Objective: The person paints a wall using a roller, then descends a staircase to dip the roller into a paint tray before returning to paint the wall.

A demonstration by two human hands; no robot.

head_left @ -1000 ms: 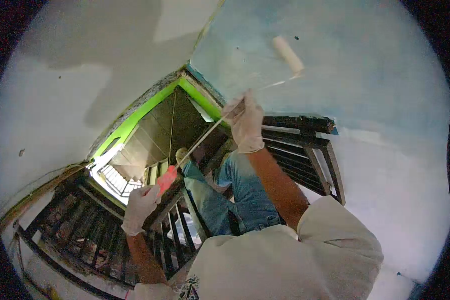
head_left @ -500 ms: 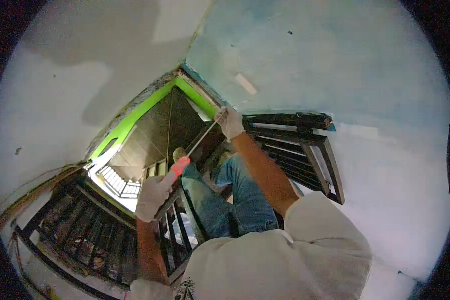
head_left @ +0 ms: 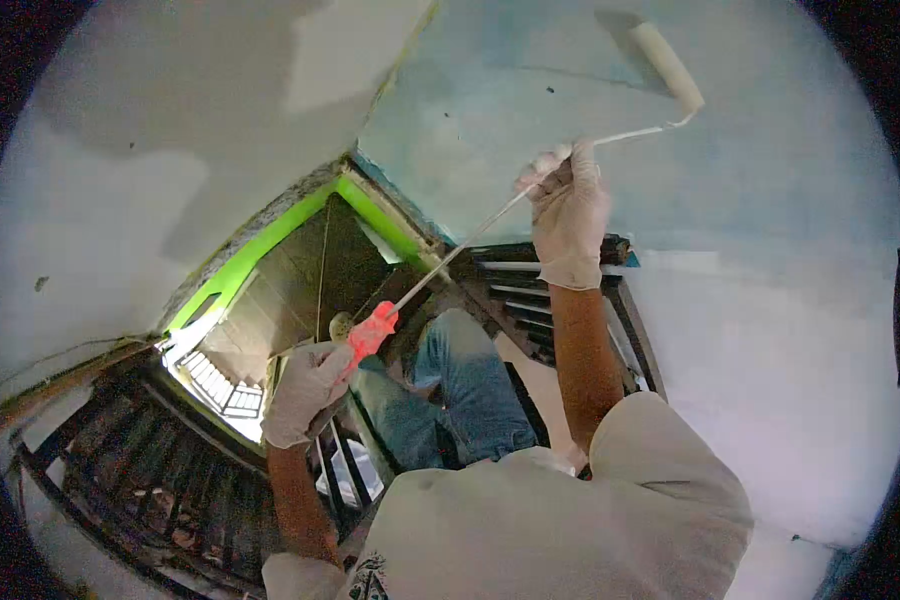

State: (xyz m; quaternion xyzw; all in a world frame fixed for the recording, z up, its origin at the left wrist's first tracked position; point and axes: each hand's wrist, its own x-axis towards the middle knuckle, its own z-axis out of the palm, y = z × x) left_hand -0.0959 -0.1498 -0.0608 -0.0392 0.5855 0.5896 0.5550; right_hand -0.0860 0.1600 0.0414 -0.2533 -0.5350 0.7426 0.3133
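A paint roller with a long thin metal rod runs diagonally across the view. My left hand point(head_left: 308, 388), in a white glove, is closed round its orange-red handle point(head_left: 372, 332). Farther up, my right hand point(head_left: 570, 215), also gloved, grips the rod below its bend. The white roller sleeve point(head_left: 668, 68) is at the upper right by the pale blue wall point(head_left: 500, 100), and a dark shadow lies beside it. Whether the sleeve touches the wall is hard to tell.
Dark slatted railings point(head_left: 150, 470) stand at the lower left, and more dark slats point(head_left: 530, 305) are beyond my right forearm. A bright green edge point(head_left: 260, 235) borders the opening ahead. My bent knees in jeans point(head_left: 470, 380) are below centre.
My right hand has moved right and up along with the rod. The roller sleeve has swung from near the corner to the upper right. My left hand still holds the handle, slightly shifted.
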